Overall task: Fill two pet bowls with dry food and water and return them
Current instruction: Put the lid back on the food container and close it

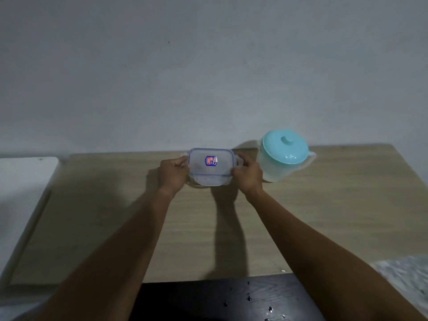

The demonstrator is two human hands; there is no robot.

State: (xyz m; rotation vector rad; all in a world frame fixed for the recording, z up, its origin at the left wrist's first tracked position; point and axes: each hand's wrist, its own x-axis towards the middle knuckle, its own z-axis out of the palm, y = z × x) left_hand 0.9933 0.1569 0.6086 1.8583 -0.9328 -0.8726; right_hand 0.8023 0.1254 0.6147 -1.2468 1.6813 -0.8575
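Two hands gripping the short ends of a clear rectangular plastic container with a blue-rimmed lid (210, 166), left hand (172, 173), right hand (247, 176), on a pale wooden bench (335, 216), a translucent jug with a turquoise lid (283, 155) just right of the container.

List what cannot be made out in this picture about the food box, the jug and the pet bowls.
- Box contents: head view, the frosted lid and dim light hide them.
- Box side clips: the left hand and right hand cover them.
- Lid sticker: its print is too small to read.
- Jug water level: the teal lid and cloudy wall hide it.
- Pet bowls: none in the frame.
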